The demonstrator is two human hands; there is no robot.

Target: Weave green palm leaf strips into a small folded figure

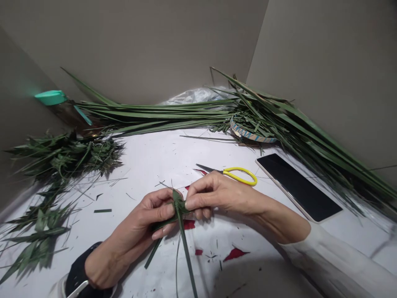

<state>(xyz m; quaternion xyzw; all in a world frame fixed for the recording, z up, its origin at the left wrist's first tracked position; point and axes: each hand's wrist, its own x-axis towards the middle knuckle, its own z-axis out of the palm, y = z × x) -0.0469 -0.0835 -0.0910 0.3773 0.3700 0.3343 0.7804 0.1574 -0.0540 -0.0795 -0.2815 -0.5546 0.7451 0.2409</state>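
My left hand point(145, 223) and my right hand point(214, 194) meet over the white table cover point(149, 161). Both pinch a small folded piece of green palm leaf point(179, 205) between fingers and thumbs. Long narrow leaf strips point(187, 252) trail from it toward me. Yellow-handled scissors point(233, 174) lie shut just behind my right hand. A dark watch sits on my left wrist, and a white sleeve covers my right forearm.
Long palm leaves point(161, 114) are stacked along the back and right walls. Finished leaf pieces point(62, 155) are heaped at left. A phone point(297, 186) lies face up at right, a woven tray point(248, 133) sits behind, and a teal-capped bottle point(51, 97) at back left.
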